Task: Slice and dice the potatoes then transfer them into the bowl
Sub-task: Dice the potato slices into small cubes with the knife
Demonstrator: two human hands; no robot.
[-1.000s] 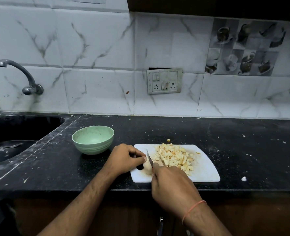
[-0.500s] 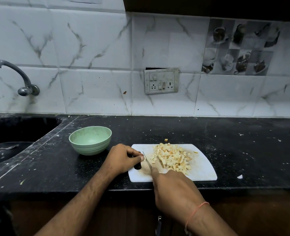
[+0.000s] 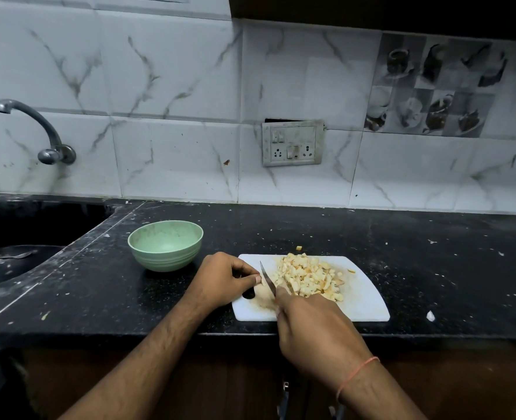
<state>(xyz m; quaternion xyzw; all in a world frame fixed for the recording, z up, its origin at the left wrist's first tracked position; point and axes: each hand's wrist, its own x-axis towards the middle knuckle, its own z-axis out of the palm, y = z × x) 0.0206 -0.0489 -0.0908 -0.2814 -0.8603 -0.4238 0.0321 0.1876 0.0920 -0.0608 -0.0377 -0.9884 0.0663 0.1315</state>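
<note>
Knife (image 3: 267, 278) nudged left, right hand (image 3: 314, 325) gripping it, left hand (image 3: 225, 278) curled on one board (image 3: 369, 301), one bowl (image 3: 166, 245)

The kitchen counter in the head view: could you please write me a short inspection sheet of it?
Surface: black counter, speckled with pale crumbs.
Job's things: white cutting board bearing a heap of diced potato; green bowl to its left, no potato in it; knife blade on the board.
Clutter: one potato bit behind the board, a white scrap to the right.
Hands: right hand grips the knife; left hand curled at the board's left end.
Cables: nothing seen.
Surroundings: tap over a sink, socket plate on a marble-tiled wall.
</note>
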